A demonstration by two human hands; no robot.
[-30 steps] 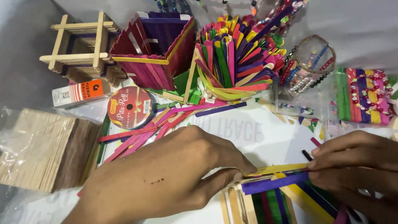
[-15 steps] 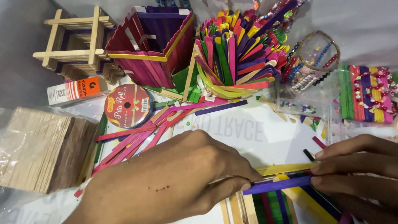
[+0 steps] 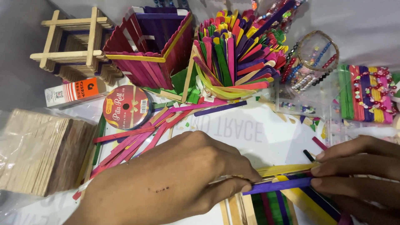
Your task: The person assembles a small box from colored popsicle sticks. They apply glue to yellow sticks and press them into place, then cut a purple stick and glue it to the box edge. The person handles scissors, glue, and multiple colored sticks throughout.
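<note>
While both hands pinch the purple craft stick [image 3: 278,186] as before, the left hand [image 3: 166,187] grasps its left end and the right hand [image 3: 358,171] its right end, near the front edge; the yellow stick [image 3: 287,168] just behind now shows more.

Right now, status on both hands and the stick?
Left hand and right hand pinch the purple stick, one at each end. Yellow stick just above. Loose pink sticks lie left, apart.
</note>
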